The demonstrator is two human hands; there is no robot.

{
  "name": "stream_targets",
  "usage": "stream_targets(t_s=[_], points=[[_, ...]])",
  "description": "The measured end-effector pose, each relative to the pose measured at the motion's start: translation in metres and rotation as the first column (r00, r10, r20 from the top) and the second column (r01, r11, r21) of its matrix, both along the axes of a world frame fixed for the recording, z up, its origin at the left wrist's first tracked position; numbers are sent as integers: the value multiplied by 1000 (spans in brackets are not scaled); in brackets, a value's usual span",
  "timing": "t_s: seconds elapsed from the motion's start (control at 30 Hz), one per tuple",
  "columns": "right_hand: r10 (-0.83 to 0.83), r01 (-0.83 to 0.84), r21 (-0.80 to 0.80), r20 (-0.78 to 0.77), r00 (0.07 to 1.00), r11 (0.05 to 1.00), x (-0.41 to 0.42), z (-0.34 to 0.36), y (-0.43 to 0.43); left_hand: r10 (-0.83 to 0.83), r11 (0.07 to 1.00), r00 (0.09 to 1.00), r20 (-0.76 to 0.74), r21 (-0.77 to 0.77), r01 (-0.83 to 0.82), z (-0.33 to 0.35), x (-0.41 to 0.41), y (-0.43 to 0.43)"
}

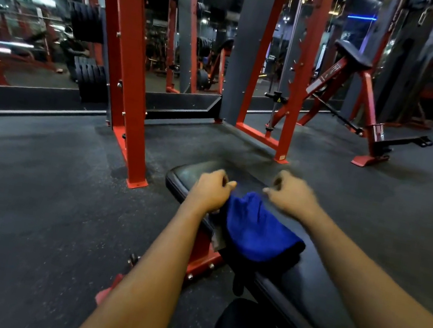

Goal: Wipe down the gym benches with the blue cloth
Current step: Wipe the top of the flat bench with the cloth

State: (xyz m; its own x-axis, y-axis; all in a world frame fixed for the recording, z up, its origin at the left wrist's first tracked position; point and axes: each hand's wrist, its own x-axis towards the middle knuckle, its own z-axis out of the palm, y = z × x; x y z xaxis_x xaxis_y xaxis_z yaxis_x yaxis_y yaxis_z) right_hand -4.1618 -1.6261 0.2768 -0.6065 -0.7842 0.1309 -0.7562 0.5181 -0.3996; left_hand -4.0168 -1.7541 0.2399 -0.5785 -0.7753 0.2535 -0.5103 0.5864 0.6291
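Cloth (253,227), blue and bunched up, lies on the black bench (312,283) near its far end, between my two hands. Left hand (211,188) sits against the cloth's left edge and right hand (293,194) just beyond its far right corner, both with fingers curled in, the right one blurred, and I cannot tell from this feed whether either has actually pinched the fabric. Beyond the bench end a red rack (129,63) stands on the dark floor (33,190), with stacked plates (89,79) to its left and a red-framed seat (354,55) off to the right.
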Motion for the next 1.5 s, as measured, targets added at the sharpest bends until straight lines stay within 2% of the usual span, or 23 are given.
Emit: stream_targets(t_s=[0.03, 0.1, 0.17, 0.2, 0.33, 0.5, 0.67, 0.77, 0.9, 1.0, 1.07, 1.13, 1.2, 1.33, 1.37, 1.43, 1.5], points=[[113, -113, 19, -6, 994, 993, 11, -17, -3, 43, 999, 999, -14, -5, -43, -13, 0, -8], [270, -275, 166, 50, 962, 947, 33, -43, -7, 146, 989, 987, -70, -15, -147, -34, 5, -25], [270, -267, 322, 35, 962, 908, 45, -65, -15, 239, 971, 960, -146, 33, -237, -51, 12, -44], [249, -233, 333, -8, 968, 914, 45, -72, -23, 268, 963, 948, -170, 57, -262, -58, 15, -56], [203, -157, 286, -138, 969, 945, 33, -82, -59, 312, 937, 931, -189, 224, -269, -79, 25, -86], [114, -77, 249, -139, 984, 965, -2, -78, -153, 288, 948, 913, -291, 220, -229, -105, 19, -97], [244, -201, 207, -214, 946, 958, -16, -88, -130, 308, 945, 868, -390, 230, -232, -118, 15, -97], [173, -135, 210, -171, 970, 968, -45, -87, -139, 313, 942, 842, -440, 258, -215, -122, 13, -98], [62, -43, 213, -83, 995, 976, -56, -75, -219, 292, 948, 864, -410, 244, -205, -124, 15, -101], [175, -141, 241, -125, 977, 960, -48, -72, -248, 288, 947, 869, -402, 256, -195, -125, 16, -100], [333, -285, 259, -166, 928, 923, -47, -78, -232, 296, 944, 854, -429, 266, -193, -125, 15, -99], [438, -397, 246, -140, 888, 884, -59, -85, -213, 311, 938, 836, -452, 286, -194, -126, 14, -99], [434, -403, 245, -86, 897, 882, -78, -86, -217, 310, 936, 834, -456, 302, -183, -126, 15, -99], [203, -183, 203, -83, 976, 962, -70, -71, -269, 259, 944, 884, -389, 297, -146, -124, 25, -102], [203, -180, 205, -102, 974, 962, -56, -67, -278, 253, 940, 891, -377, 314, -134, -124, 29, -104], [313, -279, 202, -157, 937, 939, -25, -66, -287, 245, 933, 896, -371, 341, -114, -123, 35, -108], [475, -440, 210, -169, 863, 873, -7, -70, -275, 257, 920, 880, -399, 379, -97, -121, 39, -111]])
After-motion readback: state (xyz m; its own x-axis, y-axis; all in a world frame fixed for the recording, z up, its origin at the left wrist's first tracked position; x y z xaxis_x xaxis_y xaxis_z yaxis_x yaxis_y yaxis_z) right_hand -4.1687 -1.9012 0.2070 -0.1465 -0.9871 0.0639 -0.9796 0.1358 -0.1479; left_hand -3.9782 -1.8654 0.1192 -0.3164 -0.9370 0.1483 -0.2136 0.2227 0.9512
